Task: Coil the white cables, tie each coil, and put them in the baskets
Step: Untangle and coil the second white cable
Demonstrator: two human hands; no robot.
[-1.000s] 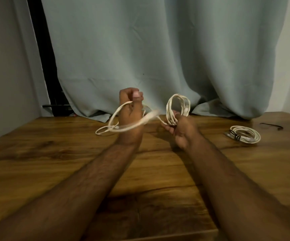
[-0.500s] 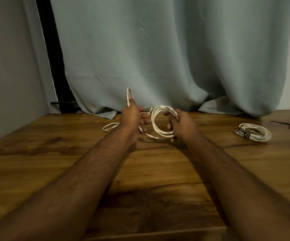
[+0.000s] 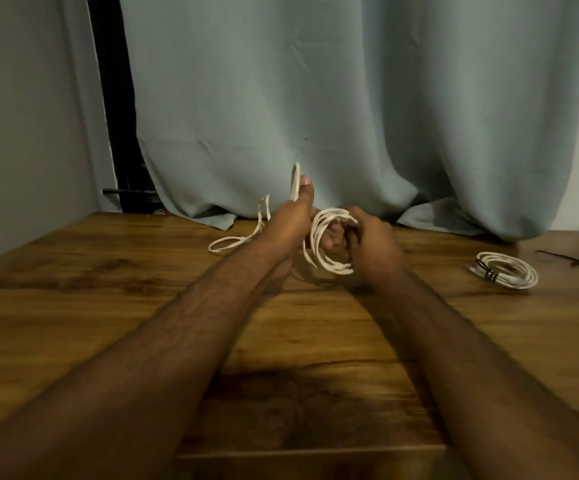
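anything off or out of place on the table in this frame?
Mostly normal. The finished coil lies tied on the table, not in a basket; none is in view. A loose dark tie lies beyond it. The left hand and right hand hold the half-wound cable, its slack tail trailing left.

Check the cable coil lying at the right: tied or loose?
Tied: a dark tie wraps the white coil lying flat on the table.
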